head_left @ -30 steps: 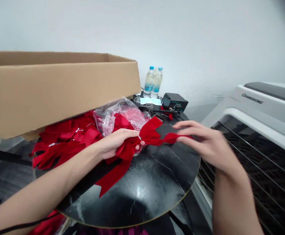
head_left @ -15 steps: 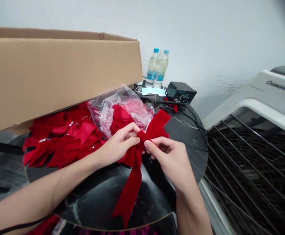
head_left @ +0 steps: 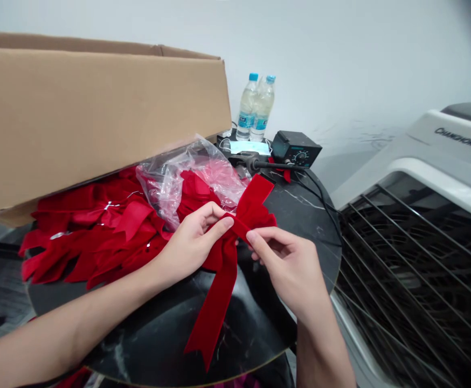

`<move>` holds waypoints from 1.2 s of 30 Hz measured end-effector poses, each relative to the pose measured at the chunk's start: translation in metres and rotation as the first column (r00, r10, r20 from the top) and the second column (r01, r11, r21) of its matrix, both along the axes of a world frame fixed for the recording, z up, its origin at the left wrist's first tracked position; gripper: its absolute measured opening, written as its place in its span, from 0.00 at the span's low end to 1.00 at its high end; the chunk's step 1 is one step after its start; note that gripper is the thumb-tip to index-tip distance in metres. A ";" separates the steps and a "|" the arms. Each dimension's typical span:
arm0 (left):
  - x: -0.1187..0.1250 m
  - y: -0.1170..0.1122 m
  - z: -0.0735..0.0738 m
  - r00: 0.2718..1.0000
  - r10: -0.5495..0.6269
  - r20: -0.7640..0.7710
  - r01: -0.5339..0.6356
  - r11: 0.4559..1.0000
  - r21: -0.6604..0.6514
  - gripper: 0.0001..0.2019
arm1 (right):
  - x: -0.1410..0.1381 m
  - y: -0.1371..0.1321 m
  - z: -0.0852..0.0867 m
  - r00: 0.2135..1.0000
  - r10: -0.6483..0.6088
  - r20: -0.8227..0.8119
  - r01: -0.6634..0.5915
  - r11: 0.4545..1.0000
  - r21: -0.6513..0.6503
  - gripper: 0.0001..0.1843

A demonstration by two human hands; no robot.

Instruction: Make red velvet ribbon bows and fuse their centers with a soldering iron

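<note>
Over a round black marble table [head_left: 284,215], both of my hands pinch the middle of a red velvet ribbon bow [head_left: 255,202]. My left hand [head_left: 193,242] grips the knot from the left, fingers closed. From the right, my right hand [head_left: 286,264] pinches the same knot with thumb and fingers closed. One long ribbon tail [head_left: 215,310] hangs down toward the table's front edge. Left of my hands lies a heap of red bows [head_left: 90,234] beside a clear plastic bag [head_left: 179,178] holding more red ribbon.
A large open cardboard box [head_left: 98,113] overhangs the table's left. At the back stand two water bottles [head_left: 255,105], a face mask [head_left: 249,147] and a black soldering station [head_left: 296,151] with its cable. A white appliance with a wire grille [head_left: 413,237] stands on the right.
My right hand moved from the ribbon's right end to the bow's centre and pinched it. The ribbon tail now hangs straight down. The view shifted slightly right and down.
</note>
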State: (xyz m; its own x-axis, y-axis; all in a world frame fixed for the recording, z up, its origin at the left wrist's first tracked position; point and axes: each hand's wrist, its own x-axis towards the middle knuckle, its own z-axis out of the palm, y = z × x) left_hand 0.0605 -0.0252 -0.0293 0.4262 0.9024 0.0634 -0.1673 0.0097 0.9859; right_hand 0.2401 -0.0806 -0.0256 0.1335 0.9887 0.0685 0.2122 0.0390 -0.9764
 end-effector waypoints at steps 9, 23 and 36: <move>0.002 -0.004 -0.006 0.985 0.147 -0.085 -0.142 0.988 0.066 0.10 | -0.010 -0.004 -0.011 0.986 -0.059 -0.157 0.058 0.998 -0.011 0.07; 0.003 -0.005 0.001 0.967 0.219 -0.128 -0.209 0.974 0.084 0.10 | -0.013 -0.004 -0.017 0.961 -0.020 -0.277 0.024 1.000 0.010 0.07; 0.004 -0.010 0.004 0.946 0.287 -0.151 -0.272 0.955 0.117 0.09 | -0.024 -0.005 -0.013 0.950 -0.121 -0.288 0.140 0.989 0.044 0.07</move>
State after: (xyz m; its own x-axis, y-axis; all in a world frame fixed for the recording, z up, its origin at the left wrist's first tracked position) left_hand 0.0648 -0.0355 -0.0252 0.1694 0.9801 0.1032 0.0143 -0.1072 0.9941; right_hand 0.2157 -0.0858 -0.0389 0.2841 0.9562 0.0707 -0.0661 0.0931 -0.9935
